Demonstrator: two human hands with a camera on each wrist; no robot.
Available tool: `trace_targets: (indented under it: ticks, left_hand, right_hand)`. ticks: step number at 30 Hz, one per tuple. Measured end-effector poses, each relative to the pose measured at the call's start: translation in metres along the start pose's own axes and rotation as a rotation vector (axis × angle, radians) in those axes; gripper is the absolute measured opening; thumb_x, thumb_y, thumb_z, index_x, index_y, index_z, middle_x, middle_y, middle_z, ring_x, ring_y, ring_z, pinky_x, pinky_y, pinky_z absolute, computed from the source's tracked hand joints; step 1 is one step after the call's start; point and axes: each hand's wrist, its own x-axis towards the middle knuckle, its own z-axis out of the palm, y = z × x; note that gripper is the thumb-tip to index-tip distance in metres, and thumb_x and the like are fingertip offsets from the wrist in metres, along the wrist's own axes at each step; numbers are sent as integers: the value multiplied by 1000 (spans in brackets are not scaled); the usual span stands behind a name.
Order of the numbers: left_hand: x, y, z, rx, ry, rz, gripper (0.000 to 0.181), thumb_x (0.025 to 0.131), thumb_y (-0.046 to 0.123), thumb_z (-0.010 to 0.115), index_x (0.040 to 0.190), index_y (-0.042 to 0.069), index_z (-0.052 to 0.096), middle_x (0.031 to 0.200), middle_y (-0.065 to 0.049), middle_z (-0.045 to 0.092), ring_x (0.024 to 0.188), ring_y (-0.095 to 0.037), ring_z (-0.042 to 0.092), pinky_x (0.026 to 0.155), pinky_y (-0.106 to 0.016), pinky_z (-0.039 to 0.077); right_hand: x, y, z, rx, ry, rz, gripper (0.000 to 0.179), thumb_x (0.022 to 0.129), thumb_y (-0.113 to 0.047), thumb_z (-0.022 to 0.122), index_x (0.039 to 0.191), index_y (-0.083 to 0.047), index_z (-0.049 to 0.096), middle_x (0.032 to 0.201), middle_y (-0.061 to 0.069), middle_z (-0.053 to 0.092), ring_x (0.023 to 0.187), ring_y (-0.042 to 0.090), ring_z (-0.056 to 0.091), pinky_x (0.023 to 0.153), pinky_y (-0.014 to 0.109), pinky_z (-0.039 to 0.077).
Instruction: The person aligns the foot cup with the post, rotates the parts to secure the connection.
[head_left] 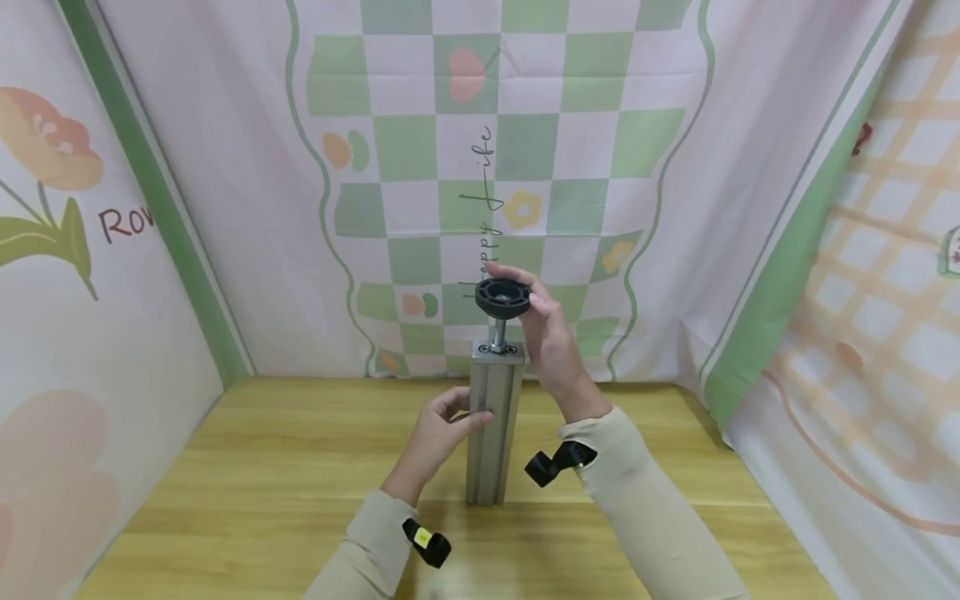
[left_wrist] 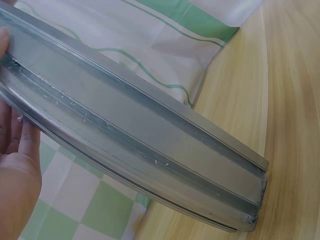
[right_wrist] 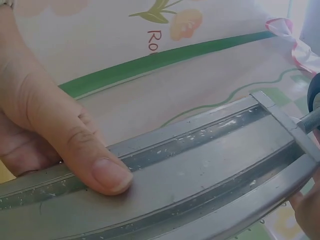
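Note:
An aluminium profile (head_left: 491, 442) with grooved sides stands upright on the wooden table (head_left: 285, 467). From its end plate (head_left: 498, 352), held by two screws, rises a threaded stem carrying a black levelling foot (head_left: 502, 298). My left hand (head_left: 444, 429) grips the profile about mid-height, its thumb (right_wrist: 107, 175) flat on the front face and its fingers behind. At the top, my right hand (head_left: 551, 337) holds the rim of the levelling foot between thumb and fingers. Small shavings lie in the grooves in the right wrist view. The profile's lower end (left_wrist: 252, 205) appears in the left wrist view.
A curtain (head_left: 412, 150) with green and white checks hangs behind the table. Patterned cloths stand at the left (head_left: 90, 333) and right (head_left: 847, 350). Each wrist carries a small black camera over a beige sleeve (head_left: 645, 500).

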Motion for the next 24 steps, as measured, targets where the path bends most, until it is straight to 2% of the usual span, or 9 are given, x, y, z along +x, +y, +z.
trace_targets:
  ticks: [7, 15, 24]
  left_hand:
    - [0, -1, 0, -2, 2, 5, 40, 87, 27, 81, 120, 9, 68, 112, -8, 66, 115, -38, 57, 102, -38, 49]
    - [-1, -1, 1, -4, 5, 6, 37, 88, 23, 80, 120, 7, 68, 112, -8, 67, 113, -32, 59, 103, -37, 49]
    - [-1, 0, 1, 0, 7, 8, 37, 89, 25, 80, 120, 9, 68, 112, -7, 67, 110, -24, 62, 102, -37, 49]
  right_hand:
    - [-2, 0, 0, 33, 10, 9, 47, 103, -23, 25, 136, -2, 50, 148, 31, 40, 141, 39, 33, 117, 50, 19]
    - [-3, 0, 2, 36, 46, 8, 41, 101, -24, 30, 132, -7, 52, 142, 13, 54, 140, 39, 36, 117, 49, 19]
    - [-9, 2, 2, -62, 124, 4, 33, 100, -22, 37, 128, -13, 53, 144, 20, 48, 133, 31, 43, 116, 43, 23]
